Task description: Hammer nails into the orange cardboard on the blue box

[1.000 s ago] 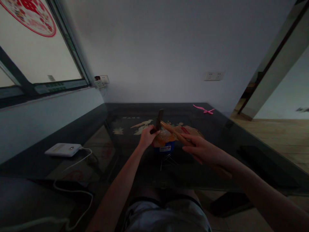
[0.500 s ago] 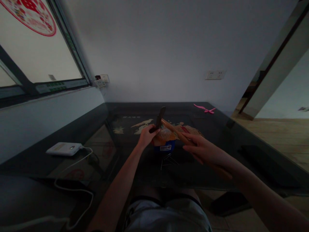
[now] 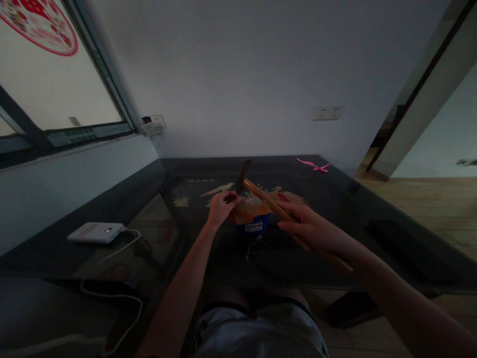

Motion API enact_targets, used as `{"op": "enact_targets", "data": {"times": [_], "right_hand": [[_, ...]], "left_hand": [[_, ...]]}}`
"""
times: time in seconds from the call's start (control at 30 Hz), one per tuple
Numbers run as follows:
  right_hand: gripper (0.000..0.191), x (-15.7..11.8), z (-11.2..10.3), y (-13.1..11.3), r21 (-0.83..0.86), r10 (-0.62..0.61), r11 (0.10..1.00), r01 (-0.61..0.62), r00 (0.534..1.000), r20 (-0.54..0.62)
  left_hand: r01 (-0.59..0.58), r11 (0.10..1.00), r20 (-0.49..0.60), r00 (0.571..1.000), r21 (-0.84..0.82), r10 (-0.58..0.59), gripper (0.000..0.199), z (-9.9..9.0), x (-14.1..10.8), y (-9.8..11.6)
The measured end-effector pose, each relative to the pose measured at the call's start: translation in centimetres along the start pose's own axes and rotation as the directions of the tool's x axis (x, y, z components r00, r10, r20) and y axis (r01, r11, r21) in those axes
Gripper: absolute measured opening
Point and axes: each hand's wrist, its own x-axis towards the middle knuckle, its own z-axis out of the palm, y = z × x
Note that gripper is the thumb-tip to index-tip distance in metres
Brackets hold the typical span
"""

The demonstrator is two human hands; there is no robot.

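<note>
My right hand [image 3: 311,226] is wrapped round the wooden handle of a hammer [image 3: 261,194]. The hammer's dark head stands upright just beyond the fingertips of my left hand [image 3: 220,206]. Those left fingers are curled together near the hammer head; anything between them is too small and dark to make out. Below the hammer sits a blue box [image 3: 254,224] with a white label, and a crumpled orange wrapper [image 3: 246,210] lies over its top. Several thin metal pieces [image 3: 258,244] lie on the dark table in front of the box.
The dark glossy table [image 3: 186,171] meets the wall. A white power bank [image 3: 96,232] with a white cable lies at the left. At the back right is a pink ribbon [image 3: 316,166], and a flat black object [image 3: 410,251] rests at the right edge.
The camera view has shifted slightly. The hammer head and my left hand appear a little further left, and the gap between the head and my left fingers looks slightly changed.
</note>
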Motion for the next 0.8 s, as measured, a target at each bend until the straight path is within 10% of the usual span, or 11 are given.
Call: {"op": "enact_targets", "data": {"times": [0.8], "right_hand": [[0.055, -0.1, -0.2, 1.0, 0.021, 0.012, 1.0, -0.011, 1.0, -0.016]], "left_hand": [[0.049, 0.996, 0.058, 0.997, -0.081, -0.044, 0.013, -0.2, 0.3, -0.7]]}}
